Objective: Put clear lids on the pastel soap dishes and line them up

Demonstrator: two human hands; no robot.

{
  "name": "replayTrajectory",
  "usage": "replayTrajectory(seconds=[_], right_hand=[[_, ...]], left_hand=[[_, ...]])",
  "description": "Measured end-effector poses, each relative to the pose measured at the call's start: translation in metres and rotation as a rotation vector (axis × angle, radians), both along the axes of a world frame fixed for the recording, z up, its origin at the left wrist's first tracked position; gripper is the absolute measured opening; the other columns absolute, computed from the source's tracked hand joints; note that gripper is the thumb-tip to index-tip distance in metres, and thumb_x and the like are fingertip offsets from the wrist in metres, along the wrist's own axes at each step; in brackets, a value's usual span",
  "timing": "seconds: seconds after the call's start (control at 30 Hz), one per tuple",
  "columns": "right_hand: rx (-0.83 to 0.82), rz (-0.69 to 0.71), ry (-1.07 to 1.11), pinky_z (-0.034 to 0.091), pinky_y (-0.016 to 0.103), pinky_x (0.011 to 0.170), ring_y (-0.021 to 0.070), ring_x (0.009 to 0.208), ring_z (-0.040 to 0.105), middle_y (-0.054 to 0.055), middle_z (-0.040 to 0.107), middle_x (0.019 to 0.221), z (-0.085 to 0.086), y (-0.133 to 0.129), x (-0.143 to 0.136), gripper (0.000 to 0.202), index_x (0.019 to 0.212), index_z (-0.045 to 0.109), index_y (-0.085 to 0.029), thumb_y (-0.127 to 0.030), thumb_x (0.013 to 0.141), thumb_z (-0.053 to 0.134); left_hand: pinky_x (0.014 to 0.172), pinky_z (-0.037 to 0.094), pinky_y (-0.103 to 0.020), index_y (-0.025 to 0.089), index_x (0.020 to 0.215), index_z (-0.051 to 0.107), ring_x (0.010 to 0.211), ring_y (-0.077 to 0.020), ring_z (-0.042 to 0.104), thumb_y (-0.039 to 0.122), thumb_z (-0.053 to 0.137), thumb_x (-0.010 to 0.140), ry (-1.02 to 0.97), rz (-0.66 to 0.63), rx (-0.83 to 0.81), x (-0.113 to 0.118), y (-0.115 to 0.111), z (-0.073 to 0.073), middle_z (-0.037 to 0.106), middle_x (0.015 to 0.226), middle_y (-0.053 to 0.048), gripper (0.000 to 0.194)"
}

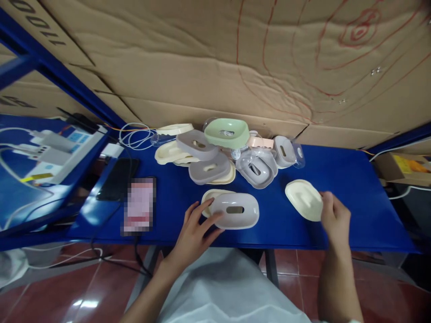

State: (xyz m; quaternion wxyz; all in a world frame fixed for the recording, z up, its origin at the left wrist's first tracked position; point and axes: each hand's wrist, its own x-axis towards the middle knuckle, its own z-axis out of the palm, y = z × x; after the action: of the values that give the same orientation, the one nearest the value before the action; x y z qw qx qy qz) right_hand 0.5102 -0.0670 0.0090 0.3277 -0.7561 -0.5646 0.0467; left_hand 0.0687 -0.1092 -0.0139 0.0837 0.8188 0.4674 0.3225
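In the head view, a grey oval soap dish [249, 216] with a slot in its middle lies near the table's front edge. It overlaps a cream dish [208, 195] behind its left end. My left hand [195, 229] grips the grey dish's left end, index finger inside and thumb along the front rim; the other fingers are spread over the cream dish's edge. Further right, my right hand [335, 219] pinches the right end of a shallow cream oval dish [303, 199], tilted over the table. My right fingertips are partly hidden and slightly blurred.
Behind my hands is a pile of soap dishes, with a green one [224, 130] on top and clear-wrapped ones [256, 168] at right. A phone [139, 204], a dark phone-like slab [119, 179], cables and a power strip [63, 152] are left. Cardboard [188, 58] walls the back.
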Motion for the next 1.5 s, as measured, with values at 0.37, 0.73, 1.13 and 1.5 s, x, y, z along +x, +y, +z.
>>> replayTrajectory(seconds=[0.37, 0.73, 1.13, 1.5], right_hand=[[0.089, 0.969, -0.17, 0.046, 0.055, 0.122, 0.0287, 0.135, 0.067, 0.008, 0.074, 0.138, 0.0, -0.044, -0.129, 0.035, 0.142, 0.067, -0.032, -0.037, 0.107, 0.064], [0.119, 0.715, -0.139, 0.041, 0.056, 0.123, 0.0279, 0.124, 0.072, 0.006, 0.079, 0.13, -0.013, -0.058, -0.123, 0.033, 0.139, 0.07, -0.029, -0.025, 0.106, 0.066], [0.023, 1.183, -0.282, 0.032, 0.055, 0.134, 0.0222, 0.152, 0.054, 0.007, 0.068, 0.152, -0.004, -0.012, -0.218, 0.035, 0.14, 0.069, -0.025, -0.016, 0.11, 0.053], [0.14, 0.468, -0.488, 0.037, 0.066, 0.125, 0.0415, 0.16, 0.038, 0.022, 0.045, 0.169, 0.011, 0.091, -0.211, 0.057, 0.155, 0.057, -0.02, -0.047, 0.105, 0.065]], left_hand=[[0.132, 0.026, -0.064, 0.028, 0.155, 0.055, 0.145, -0.0318, 0.06, 0.033, 0.07, 0.103, 0.036, -0.084, -0.062, 0.027, 0.002, 0.003, 0.062, 0.155, -0.019, 0.055], [0.114, 0.057, -0.044, 0.028, 0.147, 0.063, 0.132, -0.0275, 0.071, 0.016, 0.067, 0.102, 0.076, 0.008, -0.035, -0.008, -0.021, -0.011, 0.069, 0.149, -0.014, 0.047], [0.12, 0.054, -0.053, 0.031, 0.149, 0.064, 0.156, -0.0344, 0.049, 0.026, 0.068, 0.104, 0.083, 0.046, -0.044, -0.042, -0.026, -0.012, 0.061, 0.16, -0.01, 0.045], [0.118, 0.056, -0.056, 0.021, 0.136, 0.065, 0.154, -0.0365, 0.05, 0.02, 0.074, 0.099, -0.1, 0.111, -0.081, -0.029, -0.02, -0.011, 0.057, 0.157, -0.018, 0.037]])
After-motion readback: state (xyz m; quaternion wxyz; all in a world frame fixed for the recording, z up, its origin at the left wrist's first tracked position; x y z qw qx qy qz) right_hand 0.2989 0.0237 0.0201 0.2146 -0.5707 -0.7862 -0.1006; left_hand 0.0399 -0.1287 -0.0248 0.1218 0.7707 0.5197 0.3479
